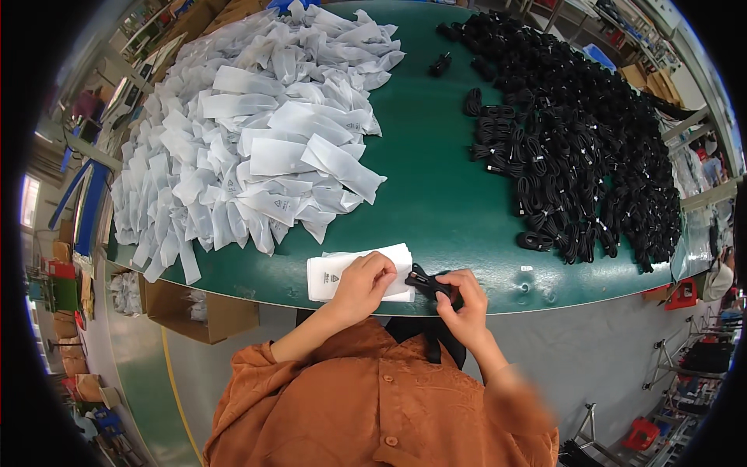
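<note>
My left hand [359,286] rests on a small stack of flat white bags [320,279] at the near edge of the table. Its thumb and fingers are pinched together at the open-end side of the top bag. Just to the right, my right hand [467,305] grips a coiled black cable [426,283] between thumb and fingers. The cable's plug end points left and touches or nearly touches the bags' right edge; I cannot tell whether it is inside a bag.
A big heap of filled white bags [257,148] covers the green table's [436,187] left side. Many coiled black cables [576,148] are piled at the right. One loose cable [440,64] lies at the far middle. Cardboard boxes [204,313] stand below the table's left edge.
</note>
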Available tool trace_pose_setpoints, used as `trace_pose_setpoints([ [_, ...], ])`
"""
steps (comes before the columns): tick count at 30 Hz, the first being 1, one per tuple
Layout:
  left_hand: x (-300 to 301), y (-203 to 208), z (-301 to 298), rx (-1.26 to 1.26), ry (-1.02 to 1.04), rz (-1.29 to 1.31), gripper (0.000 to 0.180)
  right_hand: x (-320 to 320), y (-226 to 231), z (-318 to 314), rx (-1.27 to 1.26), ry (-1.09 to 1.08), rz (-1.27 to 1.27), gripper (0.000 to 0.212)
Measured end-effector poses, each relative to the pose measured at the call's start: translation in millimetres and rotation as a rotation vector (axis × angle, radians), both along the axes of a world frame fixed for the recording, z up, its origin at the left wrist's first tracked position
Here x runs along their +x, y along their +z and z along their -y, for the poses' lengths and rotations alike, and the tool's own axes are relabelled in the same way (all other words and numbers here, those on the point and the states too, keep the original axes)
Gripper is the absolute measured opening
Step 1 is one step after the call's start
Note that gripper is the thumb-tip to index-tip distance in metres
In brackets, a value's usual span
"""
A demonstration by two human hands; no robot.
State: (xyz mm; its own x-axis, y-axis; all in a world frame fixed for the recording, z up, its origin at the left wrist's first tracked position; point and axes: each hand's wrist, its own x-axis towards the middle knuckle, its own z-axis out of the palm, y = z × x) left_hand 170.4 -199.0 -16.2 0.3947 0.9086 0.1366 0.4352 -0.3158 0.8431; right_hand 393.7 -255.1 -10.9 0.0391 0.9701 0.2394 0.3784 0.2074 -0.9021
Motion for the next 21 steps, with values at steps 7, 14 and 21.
trace_pose_setpoints([
  [7,5,7,2,0.351,-0.019,-0.155,0.008,24,30,-16,0.216,-0.072,0.385,0.020],
  [14,8,-6,2,0.358,-0.037,-0.168,0.009,18,14,-32,0.133,-0.038,0.631,0.060],
  [21,3,-1,2,0.087,0.033,-0.030,0.008,17,9,-15,-0.066,0.028,0.287,0.043],
])
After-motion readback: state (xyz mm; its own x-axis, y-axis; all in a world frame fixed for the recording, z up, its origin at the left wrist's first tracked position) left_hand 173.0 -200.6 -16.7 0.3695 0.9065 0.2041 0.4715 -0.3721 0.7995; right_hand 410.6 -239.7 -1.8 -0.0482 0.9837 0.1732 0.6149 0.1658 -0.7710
